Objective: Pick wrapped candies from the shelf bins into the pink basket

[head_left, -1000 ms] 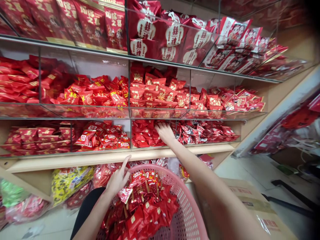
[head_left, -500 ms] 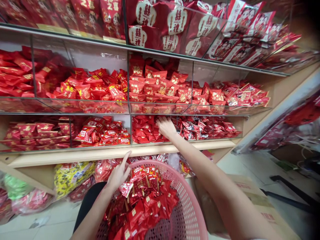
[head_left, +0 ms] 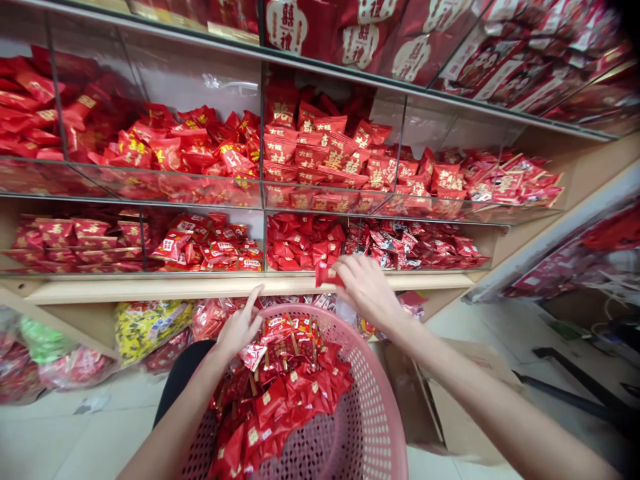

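A small red packet is pinched in my right hand, just in front of the lowest shelf's ledge. My left hand is at the left rim of a pink plastic basket, its index finger stretched toward the ledge and nothing seen in it. Several red packets lie heaped in the basket, with a lighter red-and-white packet near my left hand. Behind my right hand, the lowest shelf's middle compartment holds similar red packets.
Glass-fronted shelves above hold more red packets. Below the wooden ledge lie a yellow bag and other filled bags. A cardboard box stands on the floor right of the basket. Dark bars lie at the far right.
My right hand has come out of the shelf compartment toward me, now with a red packet in its fingers. My left hand has hardly moved. The view has tilted slightly down.
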{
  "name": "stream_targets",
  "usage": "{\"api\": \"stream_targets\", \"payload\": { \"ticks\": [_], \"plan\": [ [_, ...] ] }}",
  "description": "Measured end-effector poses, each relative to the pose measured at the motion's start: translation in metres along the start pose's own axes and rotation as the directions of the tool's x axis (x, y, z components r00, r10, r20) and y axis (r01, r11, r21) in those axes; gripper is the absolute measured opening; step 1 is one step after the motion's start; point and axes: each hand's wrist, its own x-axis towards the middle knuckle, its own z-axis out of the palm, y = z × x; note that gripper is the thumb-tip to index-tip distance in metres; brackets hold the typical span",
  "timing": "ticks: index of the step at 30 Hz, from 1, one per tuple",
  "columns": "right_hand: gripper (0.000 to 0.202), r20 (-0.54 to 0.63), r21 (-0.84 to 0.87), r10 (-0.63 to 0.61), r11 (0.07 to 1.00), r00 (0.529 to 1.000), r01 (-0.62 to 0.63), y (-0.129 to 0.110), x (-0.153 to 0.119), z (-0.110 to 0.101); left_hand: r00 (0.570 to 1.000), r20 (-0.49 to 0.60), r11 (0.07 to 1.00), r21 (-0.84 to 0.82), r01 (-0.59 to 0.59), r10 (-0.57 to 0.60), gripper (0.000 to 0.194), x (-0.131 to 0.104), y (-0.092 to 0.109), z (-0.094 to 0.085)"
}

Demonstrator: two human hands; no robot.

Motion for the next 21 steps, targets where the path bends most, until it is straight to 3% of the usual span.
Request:
{"api": "stream_targets", "payload": {
  "ticks": [3,5,9,12,15,19,21],
  "plan": [
    [0.021,0.124,0.315,-0.132,0.945,0.983,0.087,-0.036,-0.022,0.015,1.000,0.000,1.000,0.008,0.012,-0.012,0.066,-0.001,0.002,-0.001],
    [0.019,0.203,0.467,-0.250,0.875,0.947,0.131,-0.062,-0.032,0.031,1.000,0.008,1.000,0.015,0.022,-0.022,0.067,-0.001,0.002,-0.001],
    [0.022,0.294,0.595,-0.425,0.783,0.856,0.184,-0.108,-0.043,0.066,0.999,0.013,0.999,0.028,0.031,-0.032,0.069,-0.002,0.004,-0.003],
    [0.027,0.321,0.599,-0.468,0.774,0.823,0.207,-0.125,-0.045,0.082,0.999,0.017,0.999,0.032,0.037,-0.038,0.068,-0.002,0.005,-0.003],
    [0.036,0.275,0.596,-0.451,0.773,0.849,0.217,-0.117,-0.043,0.081,0.999,0.023,0.999,0.031,0.038,-0.039,0.068,-0.002,0.004,-0.003],
    [0.023,0.277,0.508,-0.305,0.851,0.911,0.130,-0.072,-0.039,0.069,0.998,0.038,0.998,0.044,0.051,-0.052,0.067,-0.001,0.003,-0.003],
    [0.022,0.339,0.428,-0.261,0.898,0.904,0.099,-0.049,-0.042,0.069,0.997,0.044,0.997,0.044,0.058,-0.060,0.067,-0.001,0.003,-0.003]
  ]
}}
